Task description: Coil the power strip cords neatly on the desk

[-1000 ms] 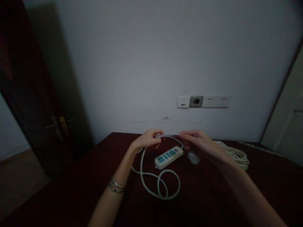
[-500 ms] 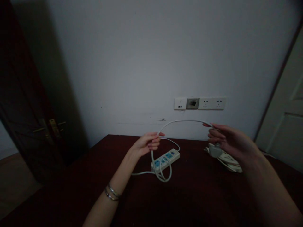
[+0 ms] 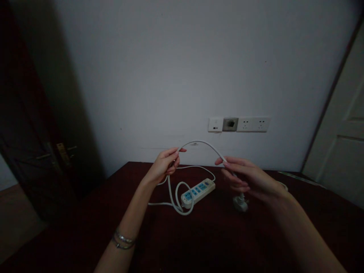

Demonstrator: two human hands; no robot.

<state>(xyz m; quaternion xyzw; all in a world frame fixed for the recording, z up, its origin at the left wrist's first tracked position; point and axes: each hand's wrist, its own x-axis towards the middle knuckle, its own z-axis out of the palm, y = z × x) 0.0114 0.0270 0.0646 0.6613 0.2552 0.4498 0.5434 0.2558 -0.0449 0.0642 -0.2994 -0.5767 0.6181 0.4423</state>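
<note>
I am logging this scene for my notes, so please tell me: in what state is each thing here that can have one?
left hand: closed on the cable.
right hand: pinching the cable.
cable: arched between both hands, the rest looped on the table.
plug: unplugged, below the right hand.
power strip: flat on the table, no plug seen in it.
wall sockets: nothing plugged in.

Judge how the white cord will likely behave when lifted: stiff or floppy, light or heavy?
Probably bendy yet springy: the cord arches smoothly between the left hand and right hand instead of sagging. Likely light: a pinch alone holds it. The plug below the right hand probably weights that end, so it may swing.
</note>
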